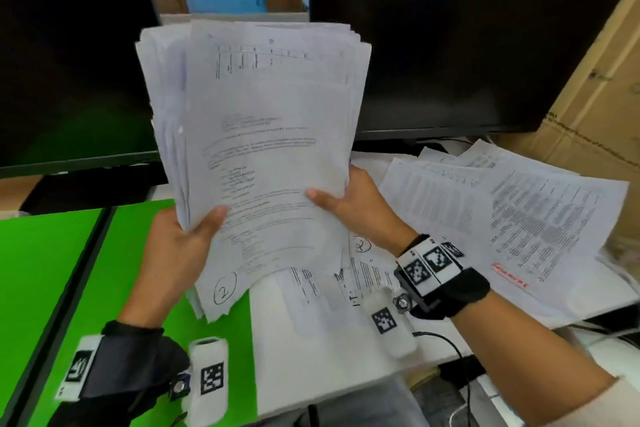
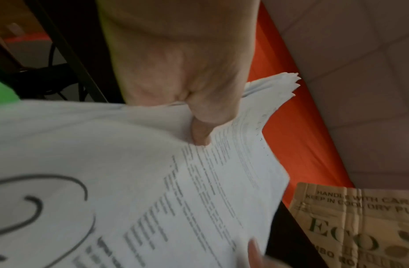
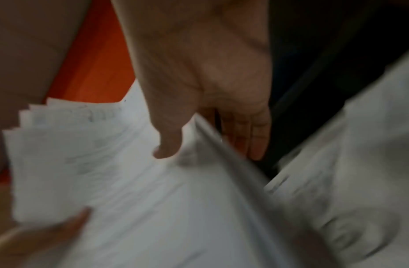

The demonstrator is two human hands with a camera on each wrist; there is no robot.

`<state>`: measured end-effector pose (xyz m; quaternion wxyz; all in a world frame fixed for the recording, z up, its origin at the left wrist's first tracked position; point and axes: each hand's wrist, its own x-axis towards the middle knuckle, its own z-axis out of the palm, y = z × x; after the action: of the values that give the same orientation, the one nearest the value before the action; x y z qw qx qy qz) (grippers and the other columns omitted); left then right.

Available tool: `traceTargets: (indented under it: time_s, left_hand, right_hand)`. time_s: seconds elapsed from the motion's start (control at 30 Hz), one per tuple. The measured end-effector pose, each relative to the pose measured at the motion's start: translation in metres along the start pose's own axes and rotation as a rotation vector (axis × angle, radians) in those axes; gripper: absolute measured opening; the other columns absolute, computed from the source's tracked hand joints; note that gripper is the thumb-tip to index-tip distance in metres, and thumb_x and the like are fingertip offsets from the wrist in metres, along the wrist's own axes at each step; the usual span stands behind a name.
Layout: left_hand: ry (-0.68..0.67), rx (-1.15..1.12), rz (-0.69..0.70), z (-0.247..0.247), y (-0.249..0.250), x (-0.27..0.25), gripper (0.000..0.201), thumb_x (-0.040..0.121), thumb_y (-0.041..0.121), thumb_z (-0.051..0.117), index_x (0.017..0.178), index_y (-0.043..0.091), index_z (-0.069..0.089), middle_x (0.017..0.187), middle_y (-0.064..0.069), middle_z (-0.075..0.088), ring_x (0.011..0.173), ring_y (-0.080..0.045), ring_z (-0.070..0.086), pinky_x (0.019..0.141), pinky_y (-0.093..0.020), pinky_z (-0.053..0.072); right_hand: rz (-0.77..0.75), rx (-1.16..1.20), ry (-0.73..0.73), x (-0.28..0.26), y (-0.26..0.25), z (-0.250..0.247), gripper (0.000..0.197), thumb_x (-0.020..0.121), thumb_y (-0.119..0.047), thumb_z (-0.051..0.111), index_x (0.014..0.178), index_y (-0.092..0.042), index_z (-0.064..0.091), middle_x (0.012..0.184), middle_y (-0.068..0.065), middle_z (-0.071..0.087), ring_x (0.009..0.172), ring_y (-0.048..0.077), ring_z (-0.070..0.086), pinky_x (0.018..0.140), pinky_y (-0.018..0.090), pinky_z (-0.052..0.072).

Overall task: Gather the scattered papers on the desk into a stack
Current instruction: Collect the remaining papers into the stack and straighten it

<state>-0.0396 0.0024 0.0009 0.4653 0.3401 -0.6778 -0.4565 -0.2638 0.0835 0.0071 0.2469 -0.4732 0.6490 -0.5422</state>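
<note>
Bundle of papers (image 1: 256, 135): thick, held upright above the desk, edges uneven and fanned at the top corners; not yet squared.
Left hand (image 1: 180, 246): grips the bundle's lower left corner, thumb across the front sheet, fingers behind.
Right hand (image 1: 353, 204): grips the lower right edge, thumb on the front, fingers flat behind the sheets in the right wrist view.
Done, by estimate: a large share gathered.
Left, by estimate: loose sheets (image 1: 512, 218) spread overlapping to the right, more sheets (image 1: 332, 288) lying under the bundle; collecting, squaring and setting down as one stack outstanding.
Desk (image 1: 311, 374): white top, with a green panel (image 1: 62, 270) on the left.
Room: two dark monitors (image 1: 450, 38) behind, cardboard boxes (image 1: 595, 107) at right, black cable (image 1: 446, 343) near the front edge.
</note>
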Motion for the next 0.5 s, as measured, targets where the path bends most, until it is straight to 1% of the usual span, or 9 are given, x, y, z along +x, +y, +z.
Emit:
traceTargets:
  time_s: [0.07, 0.1, 0.17, 0.23, 0.27, 0.33, 0.37, 0.43, 0.5]
  left_hand:
    - [0.071, -0.011, 0.024, 0.004, -0.001, -0.001, 0.028, 0.091, 0.003, 0.063, 0.112, 0.021, 0.060, 0.092, 0.019, 0.066, 0.070, 0.024, 0.058, 0.062, 0.003, 0.043]
    - [0.108, -0.013, 0.037, 0.004, -0.002, -0.001, 0.027, 0.091, 0.003, 0.064, 0.112, 0.019, 0.061, 0.095, 0.016, 0.067, 0.070, 0.025, 0.058, 0.063, 0.003, 0.043]
    - [0.150, -0.022, 0.060, 0.000, -0.003, -0.001, 0.023, 0.091, 0.004, 0.064, 0.109, 0.019, 0.064, 0.089, 0.025, 0.070, 0.073, 0.025, 0.058, 0.067, 0.003, 0.044]
    - [0.164, -0.007, 0.066, -0.003, -0.005, -0.002, 0.018, 0.093, 0.011, 0.064, 0.107, 0.021, 0.066, 0.100, 0.015, 0.071, 0.078, 0.026, 0.058, 0.072, 0.003, 0.044]
    - [0.182, 0.009, 0.054, -0.004, -0.004, -0.003, 0.013, 0.093, 0.016, 0.064, 0.103, 0.023, 0.066, 0.108, 0.006, 0.068, 0.077, 0.027, 0.057, 0.072, 0.004, 0.043]
    - [0.212, 0.037, 0.024, -0.003, -0.002, -0.004, 0.006, 0.093, 0.024, 0.064, 0.093, 0.030, 0.063, 0.112, 0.002, 0.064, 0.071, 0.029, 0.054, 0.068, 0.007, 0.041]
    - [0.202, 0.047, 0.021, 0.000, 0.000, -0.005, 0.006, 0.094, 0.024, 0.063, 0.094, 0.030, 0.062, 0.108, 0.006, 0.066, 0.070, 0.029, 0.054, 0.068, 0.007, 0.040]
    - [0.162, 0.045, 0.018, 0.003, 0.000, -0.009, 0.012, 0.094, 0.020, 0.062, 0.105, 0.025, 0.064, 0.089, 0.025, 0.068, 0.073, 0.023, 0.058, 0.069, 0.007, 0.040]
    - [0.146, 0.028, 0.003, 0.008, 0.005, -0.013, 0.021, 0.093, 0.016, 0.062, 0.114, 0.020, 0.062, 0.078, 0.033, 0.065, 0.076, 0.022, 0.059, 0.069, 0.006, 0.041]
  right_hand:
    - [0.047, -0.294, -0.030, -0.001, 0.012, -0.029, 0.063, 0.078, -0.052, 0.070, 0.128, -0.018, 0.051, 0.117, -0.005, 0.061, 0.103, 0.011, 0.061, 0.084, 0.026, 0.052]
    - [0.104, -0.456, 0.028, 0.000, 0.020, -0.048, 0.069, 0.077, -0.063, 0.064, 0.129, -0.020, 0.049, 0.117, -0.003, 0.057, 0.103, 0.014, 0.059, 0.083, 0.027, 0.051]
    - [0.287, -0.814, 0.183, -0.001, 0.043, -0.093, 0.084, 0.078, -0.077, 0.044, 0.135, -0.016, 0.043, 0.130, 0.009, 0.049, 0.114, 0.026, 0.054, 0.091, 0.038, 0.048]
    - [0.560, -1.051, 0.255, -0.006, 0.066, -0.129, 0.097, 0.078, -0.082, 0.032, 0.142, -0.009, 0.033, 0.141, 0.021, 0.037, 0.125, 0.040, 0.044, 0.100, 0.047, 0.042]
    - [0.693, -1.089, 0.262, -0.011, 0.075, -0.141, 0.102, 0.076, -0.084, 0.032, 0.143, -0.008, 0.030, 0.141, 0.024, 0.035, 0.126, 0.042, 0.042, 0.101, 0.048, 0.040]
    - [0.856, -1.119, 0.224, -0.017, 0.085, -0.155, 0.108, 0.070, -0.085, 0.044, 0.143, -0.006, 0.028, 0.138, 0.024, 0.038, 0.126, 0.041, 0.043, 0.101, 0.047, 0.040]
    - [0.891, -1.142, 0.187, -0.016, 0.089, -0.159, 0.111, 0.068, -0.082, 0.052, 0.144, -0.006, 0.025, 0.138, 0.024, 0.038, 0.126, 0.040, 0.043, 0.100, 0.046, 0.041]
    - [0.918, -1.144, 0.110, -0.010, 0.088, -0.158, 0.115, 0.068, -0.071, 0.066, 0.146, -0.006, 0.013, 0.141, 0.024, 0.035, 0.129, 0.040, 0.041, 0.102, 0.048, 0.039]
    - [0.928, -1.113, 0.133, 0.000, 0.089, -0.157, 0.109, 0.072, -0.055, 0.075, 0.146, -0.006, 0.011, 0.140, 0.021, 0.039, 0.130, 0.037, 0.041, 0.105, 0.047, 0.037]
